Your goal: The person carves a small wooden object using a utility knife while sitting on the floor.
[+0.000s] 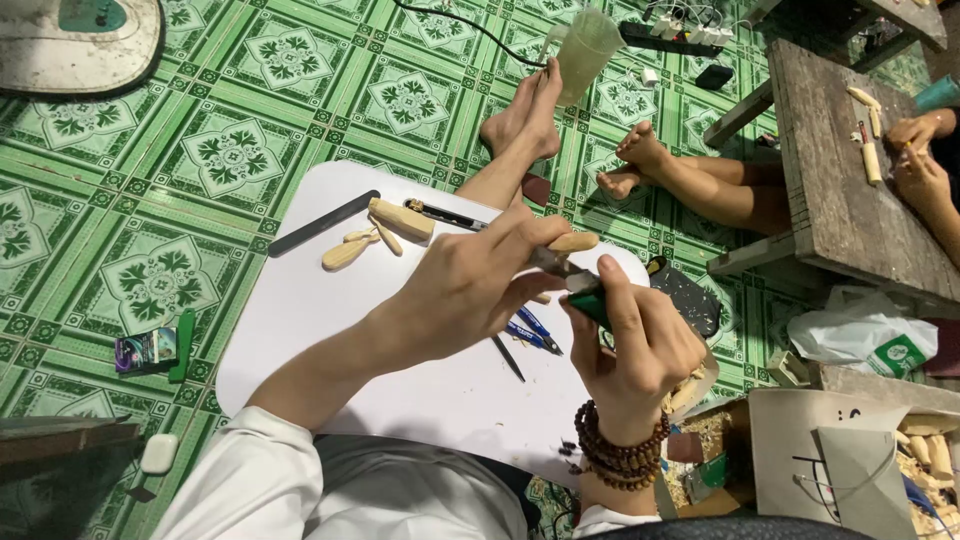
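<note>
Above the white lap table (330, 330), just past its far right edge, the left hand (470, 285) is closed around a small pale wooden piece (572, 242), thumb and fingertips pinching it so only its rounded end pokes out. The right hand (640, 345), a brown bead bracelet (622, 452) on its wrist, is curled shut on a green-handled carving knife (590, 303) whose blade meets the wood. That piece looks light, stiff and dry, probably easy to split or nick, so I'd grip it close behind the cut, as the fingers do now. On the table's far side lie a wooden block (402, 218), spoon-like blanks (350, 250) and a dark file (322, 222). To the table's right, an open cardboard box (800, 450) holds more pale wooden pieces and shavings.
</note>
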